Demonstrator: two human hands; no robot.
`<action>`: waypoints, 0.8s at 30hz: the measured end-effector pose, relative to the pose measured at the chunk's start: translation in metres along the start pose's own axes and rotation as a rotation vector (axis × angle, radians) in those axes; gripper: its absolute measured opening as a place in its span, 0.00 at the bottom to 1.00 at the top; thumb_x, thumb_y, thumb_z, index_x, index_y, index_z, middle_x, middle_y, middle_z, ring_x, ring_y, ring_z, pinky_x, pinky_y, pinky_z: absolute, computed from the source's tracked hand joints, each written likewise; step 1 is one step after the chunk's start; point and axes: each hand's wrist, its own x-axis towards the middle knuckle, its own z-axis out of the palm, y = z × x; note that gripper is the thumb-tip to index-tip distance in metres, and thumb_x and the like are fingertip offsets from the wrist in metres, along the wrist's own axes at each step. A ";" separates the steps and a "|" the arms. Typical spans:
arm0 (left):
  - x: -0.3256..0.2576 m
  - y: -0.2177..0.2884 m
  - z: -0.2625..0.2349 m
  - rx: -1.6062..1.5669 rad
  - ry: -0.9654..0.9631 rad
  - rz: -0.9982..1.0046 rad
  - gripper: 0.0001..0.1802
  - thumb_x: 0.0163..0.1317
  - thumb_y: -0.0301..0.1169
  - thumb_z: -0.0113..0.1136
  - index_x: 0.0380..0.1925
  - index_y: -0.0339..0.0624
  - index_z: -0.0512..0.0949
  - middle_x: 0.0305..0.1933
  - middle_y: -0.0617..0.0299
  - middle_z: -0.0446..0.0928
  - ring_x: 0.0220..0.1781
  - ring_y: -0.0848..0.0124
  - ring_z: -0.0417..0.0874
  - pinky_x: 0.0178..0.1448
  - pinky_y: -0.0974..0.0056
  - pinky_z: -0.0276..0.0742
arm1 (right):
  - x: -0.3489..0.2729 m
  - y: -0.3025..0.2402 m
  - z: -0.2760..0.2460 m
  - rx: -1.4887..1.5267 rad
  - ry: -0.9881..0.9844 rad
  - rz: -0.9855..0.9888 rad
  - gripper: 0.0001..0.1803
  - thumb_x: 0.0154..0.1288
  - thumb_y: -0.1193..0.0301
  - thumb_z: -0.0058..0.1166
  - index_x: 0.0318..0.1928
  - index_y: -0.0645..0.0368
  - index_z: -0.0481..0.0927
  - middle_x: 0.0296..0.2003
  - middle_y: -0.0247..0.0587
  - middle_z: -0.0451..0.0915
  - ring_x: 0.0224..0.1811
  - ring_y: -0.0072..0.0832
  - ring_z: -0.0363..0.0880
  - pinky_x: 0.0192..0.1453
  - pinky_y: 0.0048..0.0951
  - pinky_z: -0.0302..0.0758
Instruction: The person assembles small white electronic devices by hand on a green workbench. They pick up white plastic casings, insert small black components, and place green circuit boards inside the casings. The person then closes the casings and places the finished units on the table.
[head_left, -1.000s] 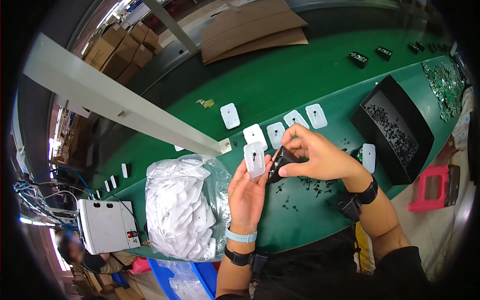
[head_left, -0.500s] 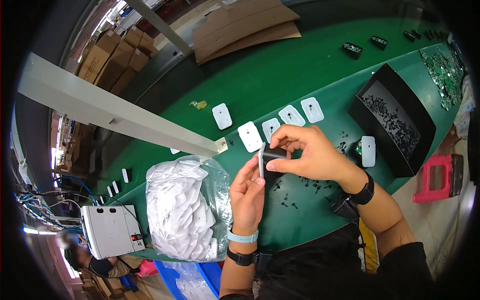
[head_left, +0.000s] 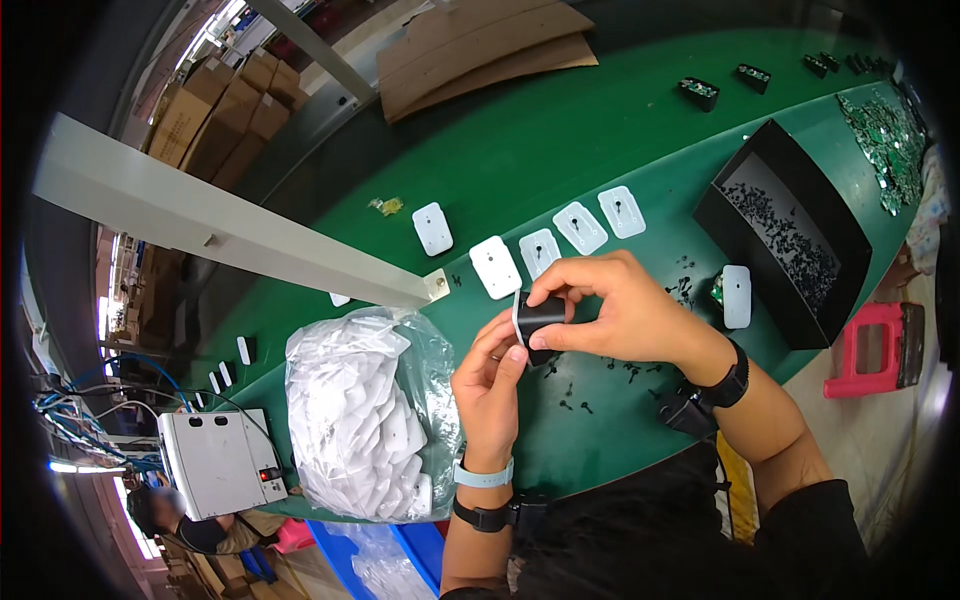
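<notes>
In front of me, a small black plastic case [head_left: 543,316] is held between both hands, with a thin white plastic cover [head_left: 517,312] against its left side. My right hand [head_left: 630,310] grips the case between thumb and fingers. My left hand [head_left: 488,390] supports the cover side from below, fingers curled and thumb along its lower edge. Just beyond stand a white cover lying flat [head_left: 495,267] and several hollow-side-up covers [head_left: 580,229], each with a small black part inside. Loose black parts [head_left: 586,407] are scattered below my hands. A case with a white cover [head_left: 736,297] stands to the right.
A clear bag of white covers [head_left: 350,415] lies left of my left hand. A black bin [head_left: 735,205] of small black parts stands right, near piled green circuit boards [head_left: 880,145]. A slanted white post [head_left: 230,220] and a white machine [head_left: 222,465] are at left.
The black case has turned slightly and now sits closer against the white cover. Both hands keep their hold, with the left shifted a little left. The whole view has moved slightly.
</notes>
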 end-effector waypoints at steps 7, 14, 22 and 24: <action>-0.001 -0.004 -0.005 0.005 -0.054 0.141 0.19 0.69 0.19 0.59 0.59 0.28 0.76 0.67 0.46 0.74 0.65 0.59 0.79 0.70 0.57 0.74 | -0.001 -0.003 0.002 -0.046 0.025 -0.088 0.15 0.54 0.71 0.74 0.42 0.58 0.85 0.35 0.35 0.86 0.32 0.24 0.81 0.39 0.25 0.78; -0.002 -0.002 -0.001 -0.008 -0.063 0.169 0.21 0.68 0.18 0.60 0.61 0.27 0.74 0.68 0.45 0.71 0.68 0.56 0.76 0.73 0.54 0.72 | -0.002 -0.003 0.004 -0.039 0.058 -0.124 0.15 0.54 0.70 0.73 0.42 0.56 0.85 0.34 0.34 0.85 0.30 0.24 0.79 0.38 0.25 0.77; -0.001 -0.002 -0.005 0.005 -0.094 0.180 0.21 0.67 0.17 0.60 0.60 0.27 0.75 0.67 0.45 0.71 0.68 0.56 0.76 0.72 0.52 0.73 | -0.004 -0.007 0.001 -0.106 0.016 -0.113 0.18 0.50 0.74 0.77 0.43 0.60 0.85 0.37 0.38 0.86 0.36 0.27 0.83 0.43 0.28 0.80; -0.001 -0.004 -0.007 0.007 -0.095 0.201 0.21 0.66 0.17 0.61 0.59 0.28 0.75 0.67 0.44 0.72 0.67 0.55 0.76 0.72 0.51 0.73 | -0.004 -0.008 0.003 -0.100 0.015 -0.115 0.18 0.50 0.74 0.77 0.43 0.60 0.85 0.37 0.38 0.86 0.36 0.27 0.83 0.42 0.28 0.80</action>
